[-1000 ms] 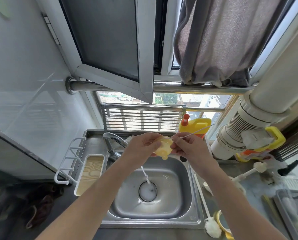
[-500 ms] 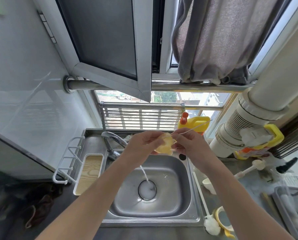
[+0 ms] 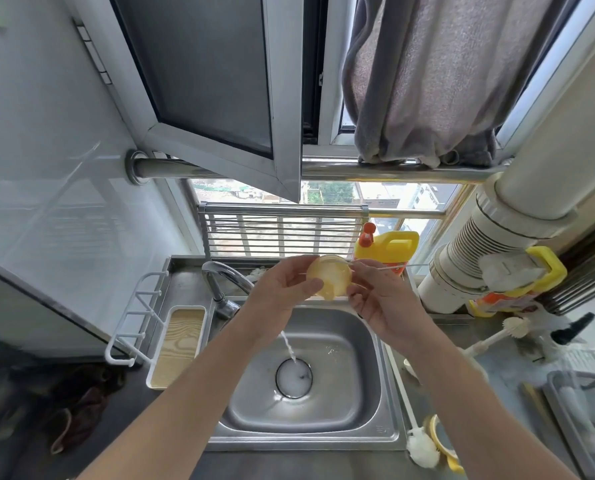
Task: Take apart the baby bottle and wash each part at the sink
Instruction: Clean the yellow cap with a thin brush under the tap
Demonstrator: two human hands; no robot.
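Observation:
My left hand (image 3: 282, 289) holds a pale yellow, translucent nipple part of the baby bottle (image 3: 330, 280) above the steel sink (image 3: 365, 403). Its round open side faces me. My right hand (image 3: 382, 299) pinches a thin white brush stick (image 3: 386, 269) that reaches into the part and sticks out to the right. Water runs from the tap (image 3: 219, 278) into the drain (image 3: 294, 377) below my hands.
A yellow detergent jug (image 3: 393, 249) stands behind the sink. A white rack with a wooden tray (image 3: 178, 344) sits left of the basin. Right of it lie a long white bottle brush (image 3: 417, 441), a yellow ring (image 3: 441, 441), another brush (image 3: 510, 329) and a small cup (image 3: 410, 365).
I have turned the yellow part so its open side faces me. Both hands have stayed above the sink, and the thin stick is still in my right hand.

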